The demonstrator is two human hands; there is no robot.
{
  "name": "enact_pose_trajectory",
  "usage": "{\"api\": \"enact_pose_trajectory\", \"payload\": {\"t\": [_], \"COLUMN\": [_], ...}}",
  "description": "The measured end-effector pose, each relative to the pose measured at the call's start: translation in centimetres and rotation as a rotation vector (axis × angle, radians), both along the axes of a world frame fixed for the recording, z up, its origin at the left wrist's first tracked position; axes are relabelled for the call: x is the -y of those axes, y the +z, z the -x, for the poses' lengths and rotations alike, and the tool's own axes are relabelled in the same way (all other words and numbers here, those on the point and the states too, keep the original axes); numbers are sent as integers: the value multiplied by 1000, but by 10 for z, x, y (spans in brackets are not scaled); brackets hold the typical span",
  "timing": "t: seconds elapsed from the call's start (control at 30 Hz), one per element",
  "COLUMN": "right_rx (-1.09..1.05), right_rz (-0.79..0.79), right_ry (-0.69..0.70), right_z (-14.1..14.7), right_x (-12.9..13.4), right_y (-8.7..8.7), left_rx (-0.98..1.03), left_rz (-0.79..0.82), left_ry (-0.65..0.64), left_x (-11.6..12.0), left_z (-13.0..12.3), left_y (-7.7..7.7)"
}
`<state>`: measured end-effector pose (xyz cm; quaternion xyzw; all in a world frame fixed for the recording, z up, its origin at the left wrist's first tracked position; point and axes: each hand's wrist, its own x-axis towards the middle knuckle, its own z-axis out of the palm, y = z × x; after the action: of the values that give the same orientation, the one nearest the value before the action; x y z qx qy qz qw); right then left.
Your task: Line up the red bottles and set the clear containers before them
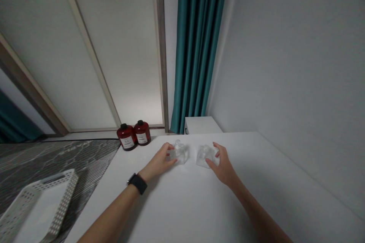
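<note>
Two small clear glass bottles stand side by side at the far part of a white table [199,205]. My left hand [160,163], with a black watch on its wrist, wraps its fingers around the left clear bottle [179,152]. The right clear bottle [204,154] is gripped by my right hand [222,165], thumb in front and fingers behind. Both bottles rest on the tabletop.
Two dark red bottles [134,135] with white labels stand on the floor beyond the table's far left corner. A white perforated basket [61,205] lies on the patterned carpet at the lower left. A small white cabinet [201,124] and a teal curtain [196,45] stand behind the table.
</note>
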<state>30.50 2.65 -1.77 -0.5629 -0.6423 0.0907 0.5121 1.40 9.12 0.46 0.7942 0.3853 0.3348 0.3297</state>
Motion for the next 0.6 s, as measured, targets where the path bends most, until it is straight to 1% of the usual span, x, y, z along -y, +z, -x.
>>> {"api": "enact_pose_trajectory", "payload": {"t": [0.1,0.2,0.43,0.6], "right_rx": [9,8,7,-4], "right_rz": [171,260,298,293], "right_ry": [108,176,285,297], "right_z": [-3,0,18,27], "right_x": [-6,-11,-19,-23], "right_y": [-9,-9,-3,-1], "left_rx": [12,30,52,34], "left_rz": [41,72,108,71], "left_ry": [-28,-47,-74,-67], "left_x": [0,0,3,6], "left_z": [-2,-5,-9,-4], "left_y": [1,2,4,4]}}
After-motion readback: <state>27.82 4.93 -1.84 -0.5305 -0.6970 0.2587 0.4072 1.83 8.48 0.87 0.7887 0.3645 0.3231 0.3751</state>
